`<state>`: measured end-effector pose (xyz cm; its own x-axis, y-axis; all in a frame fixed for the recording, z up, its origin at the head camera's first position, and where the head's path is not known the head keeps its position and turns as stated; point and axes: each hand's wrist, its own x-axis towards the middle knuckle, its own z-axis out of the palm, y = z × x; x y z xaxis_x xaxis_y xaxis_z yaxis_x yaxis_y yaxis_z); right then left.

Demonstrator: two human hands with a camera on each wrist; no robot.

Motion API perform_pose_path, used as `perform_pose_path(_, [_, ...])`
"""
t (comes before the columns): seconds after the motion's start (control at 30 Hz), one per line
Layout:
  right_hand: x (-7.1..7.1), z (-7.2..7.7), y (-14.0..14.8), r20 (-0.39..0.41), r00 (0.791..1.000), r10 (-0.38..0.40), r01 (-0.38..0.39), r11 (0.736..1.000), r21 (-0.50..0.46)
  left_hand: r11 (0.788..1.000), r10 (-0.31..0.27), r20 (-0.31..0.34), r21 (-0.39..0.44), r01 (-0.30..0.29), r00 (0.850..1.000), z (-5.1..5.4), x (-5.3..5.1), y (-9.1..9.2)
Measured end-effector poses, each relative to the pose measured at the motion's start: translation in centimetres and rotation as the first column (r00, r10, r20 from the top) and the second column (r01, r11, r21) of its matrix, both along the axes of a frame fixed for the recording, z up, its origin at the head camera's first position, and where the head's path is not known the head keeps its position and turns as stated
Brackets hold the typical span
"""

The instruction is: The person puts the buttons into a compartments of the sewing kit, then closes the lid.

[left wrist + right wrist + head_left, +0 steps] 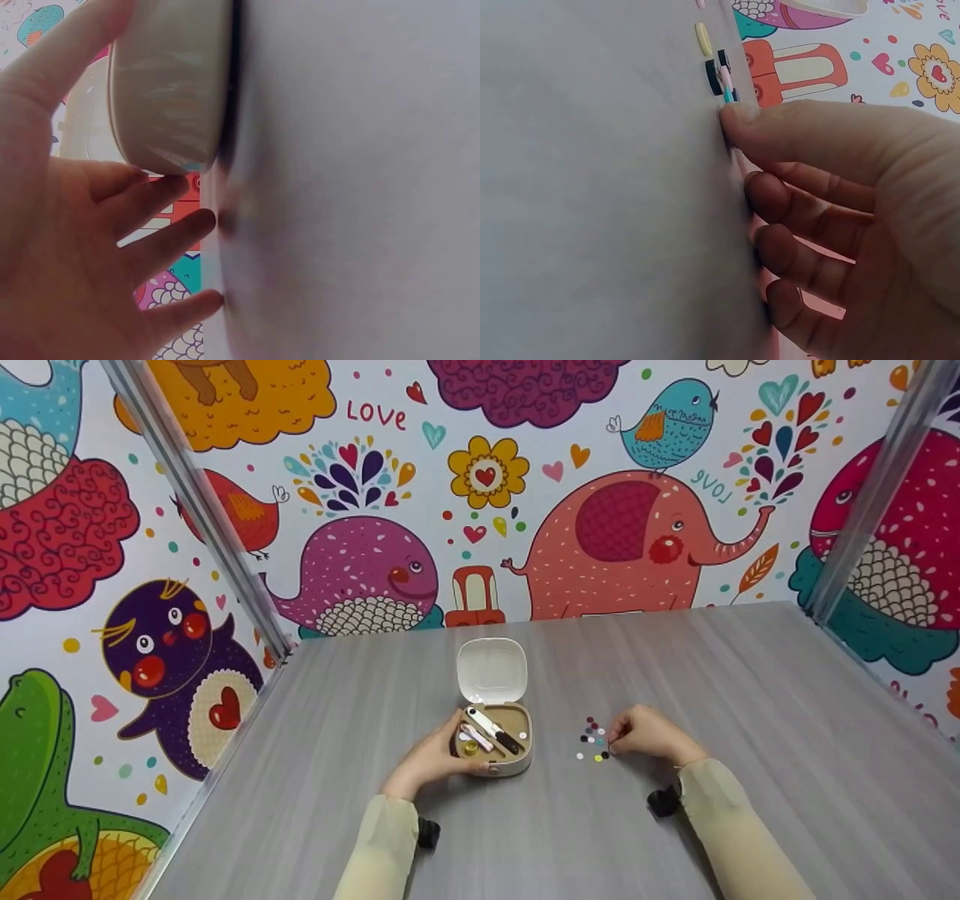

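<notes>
Left hand [433, 756] grips the box [511, 768], lid [493, 669] towards twelve; the tool [492, 728] inside lies eleven-to-five, black end at five! Right hand [649, 731], buttons' [591, 739] three-o'clock side: pinching? Can't tell.

In the left wrist view, the box [169, 82] is cropped, the tabletop [367, 180] blurred.

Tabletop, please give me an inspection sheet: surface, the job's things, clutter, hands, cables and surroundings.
Surface: grey tabletop, streaked grain.
Job's things: cream box, lid open, holding a white-and-black tool among smaller items; small coloured discs loose on the tabletop, right of the box.
Clutter: nothing seen.
Hands: left hand grips the box; right hand is at the discs, any disc held unclear.
Cables: nothing seen.
Surroundings: cartoon-printed walls, metal posts.
</notes>
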<state>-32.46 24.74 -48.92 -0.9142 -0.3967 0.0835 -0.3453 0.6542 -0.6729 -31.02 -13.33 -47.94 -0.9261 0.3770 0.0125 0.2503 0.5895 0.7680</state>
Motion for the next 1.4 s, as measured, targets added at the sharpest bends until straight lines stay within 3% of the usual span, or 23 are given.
perform_pose_path(0.67, [0.07, -0.12, 0.09, 0.015, 1.000, 0.024, -0.024, 1.000, 0.005, 1.000, -0.006, 0.001, 0.004, 0.006, 1.000, -0.07, 0.01, -0.06])
perform_pose_path(1.4, [-0.19, -0.23, 0.87, 0.046, 0.999, -0.005, 0.011, 0.991, -0.133, 1.000, -0.009, 0.004, 0.010, 0.009, 1.000, 0.03, 0.02, -0.04])
